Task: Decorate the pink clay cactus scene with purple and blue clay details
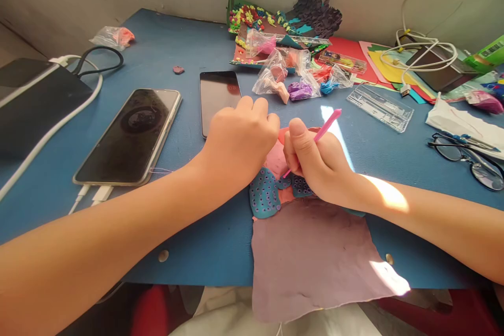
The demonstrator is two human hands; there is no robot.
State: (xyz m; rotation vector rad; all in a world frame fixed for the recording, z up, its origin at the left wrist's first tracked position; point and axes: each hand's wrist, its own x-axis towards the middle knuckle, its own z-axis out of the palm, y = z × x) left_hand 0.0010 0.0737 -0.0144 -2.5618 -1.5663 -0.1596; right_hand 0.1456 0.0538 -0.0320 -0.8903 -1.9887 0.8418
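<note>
In the head view my right hand point(325, 165) grips a thin pink modelling tool point(329, 123), its tip pointing down at a clay figure. My left hand point(246, 139) is closed beside it, knuckles up, at the figure's upper left; whatever its fingers hold is hidden. The figure has a pink clay part point(276, 160) and a teal clay part point(264, 195) covered in small purple ringed dots. Below these spreads a flat mauve clay sheet point(311, 257), hanging over the table's front edge. Both hands cover much of the figure's upper portion.
Two phones, one point(132, 134) cabled and one point(216, 97) behind my left hand, lie on the blue table point(157, 47). Bagged clay point(301, 88), a clear plastic case point(380, 107), glasses point(468, 160), coloured paper point(388, 65) and a coiled white cable point(427, 52) lie beyond and right.
</note>
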